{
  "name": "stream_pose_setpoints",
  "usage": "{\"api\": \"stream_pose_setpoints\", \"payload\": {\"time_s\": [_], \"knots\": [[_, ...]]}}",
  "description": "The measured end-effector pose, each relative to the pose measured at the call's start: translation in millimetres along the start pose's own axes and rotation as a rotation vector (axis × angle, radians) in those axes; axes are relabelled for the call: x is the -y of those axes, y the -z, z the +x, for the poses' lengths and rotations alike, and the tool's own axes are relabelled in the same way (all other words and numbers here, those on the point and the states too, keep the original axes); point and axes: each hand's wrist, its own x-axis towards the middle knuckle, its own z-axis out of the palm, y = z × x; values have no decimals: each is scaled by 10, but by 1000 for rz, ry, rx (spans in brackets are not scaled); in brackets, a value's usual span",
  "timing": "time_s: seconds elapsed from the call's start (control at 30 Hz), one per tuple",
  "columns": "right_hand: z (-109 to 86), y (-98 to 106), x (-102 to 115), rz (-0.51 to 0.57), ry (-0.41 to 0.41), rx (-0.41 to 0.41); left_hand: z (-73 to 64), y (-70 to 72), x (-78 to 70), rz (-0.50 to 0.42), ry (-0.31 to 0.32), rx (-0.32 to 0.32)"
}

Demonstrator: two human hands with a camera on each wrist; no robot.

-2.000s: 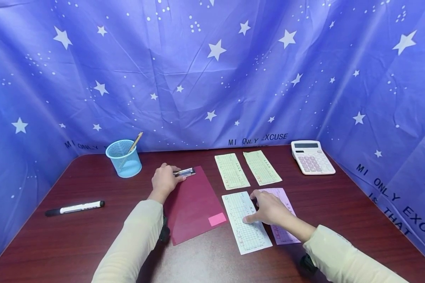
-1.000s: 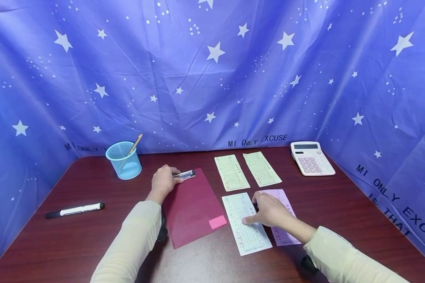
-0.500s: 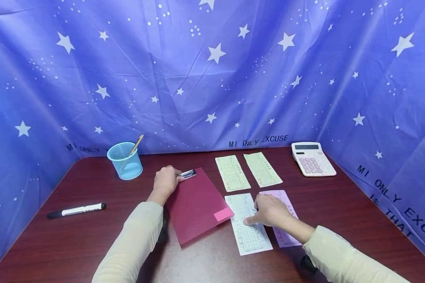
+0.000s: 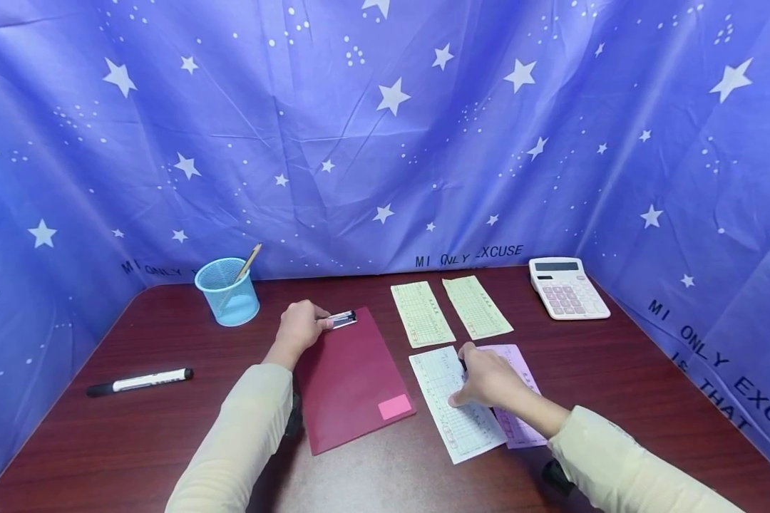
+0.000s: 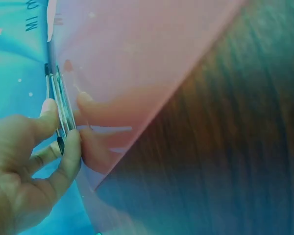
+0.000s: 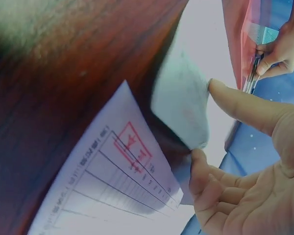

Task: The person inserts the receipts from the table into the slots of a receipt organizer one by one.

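Observation:
My left hand [image 4: 314, 323] pinches the metal clip [image 4: 343, 318] at the top of a dark red clipboard [image 4: 353, 374] lying on the table. In the left wrist view, thumb and fingers [image 5: 71, 147] squeeze the clip [image 5: 59, 105]. A pink sticky note [image 4: 394, 407] sits on the board's lower right corner. My right hand [image 4: 465, 388] rests on a white printed slip [image 4: 458, 417]. In the right wrist view, the slip's edge [image 6: 181, 103] curls up between thumb [image 6: 235, 105] and fingertips. A pink slip [image 4: 516, 424] lies partly under that hand and shows a red stamp [image 6: 132, 147].
Two pale green slips [image 4: 421, 313] [image 4: 476, 306] lie beyond the hands. A white calculator [image 4: 568, 287] sits at the back right. A blue mesh cup [image 4: 227, 291] holding a pencil stands at the back left, a black marker [image 4: 140, 381] at the left. Blue star cloth surrounds the wooden table [image 4: 135, 442].
The clipboard's near end swung right, then back left. The white slip's near end slid right over the pink slip, and its edge lifted between my right thumb and fingers.

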Motion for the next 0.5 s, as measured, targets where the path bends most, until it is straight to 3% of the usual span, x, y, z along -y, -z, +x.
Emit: {"api": "stream_pose_setpoints", "payload": {"time_s": [0.23, 0.5], "knots": [[7, -1, -4, 89, -24, 44, -24, 18, 33, -56, 23, 36], [8, -31, -17, 120, -9, 19, -23, 11, 71, -93, 38, 43]]}}
